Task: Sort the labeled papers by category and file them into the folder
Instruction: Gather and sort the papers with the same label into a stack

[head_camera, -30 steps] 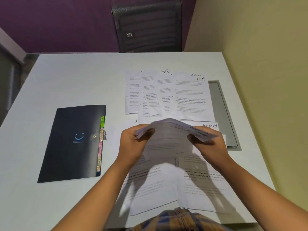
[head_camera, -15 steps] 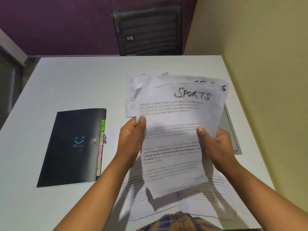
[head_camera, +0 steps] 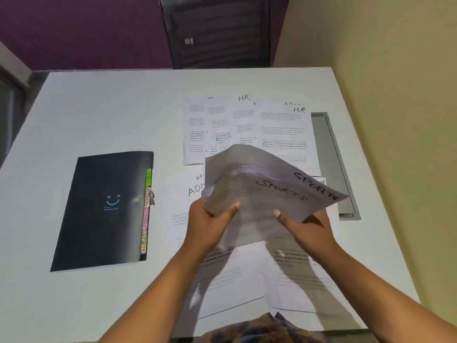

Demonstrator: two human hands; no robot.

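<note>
The white worktop [head_camera: 99,115] fills the frame. The black folder [head_camera: 99,214] lies closed at centre left, with loose sheets [head_camera: 284,129] (some marked HR) at upper centre. The SPORTS sheets [head_camera: 267,194] hang mid-frame, pinched near their lower edge by the left hand [head_camera: 207,226] and right hand [head_camera: 309,231], thumbs on top and fingers hidden beneath.

Left hand [head_camera: 210,225]: gripping SPORTS sheets [head_camera: 269,194] at near-left edge, thumb on top.
Right hand [head_camera: 308,230]: gripping their near-right edge, thumb on top.
SPORTS sheets: hanging tilted above loose papers [head_camera: 232,280] on the table [head_camera: 99,107].
Folder [head_camera: 103,211]: lying shut, well left of hands.
HR papers [head_camera: 247,127]: lying fanned beyond the sheets.
</note>
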